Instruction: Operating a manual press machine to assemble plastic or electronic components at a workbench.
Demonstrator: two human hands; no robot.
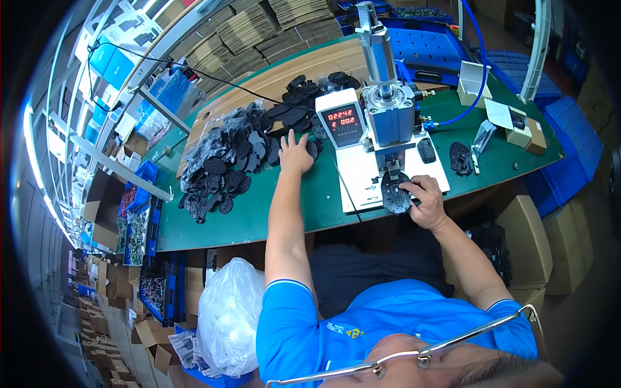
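My right hand [427,202] pinches the near edge of a black oval plastic part [394,198], which lies on the white base plate [352,169] under the head of a bench press [388,115]. My left hand [295,156] reaches to the right side of a pile of black plastic parts [242,143], its fingers spread. No part shows in its grasp, and one rounded part lies beside its fingers. Left of the press column stands a control box [341,120] with a red lit display.
Right of the press lie a dark part [460,159] and small open cartons [515,132]. A blue air hose [484,64] curves above the green bench [255,223]. Blue bins [424,55] stand behind, and a clear plastic bag [228,310] sits below at the left.
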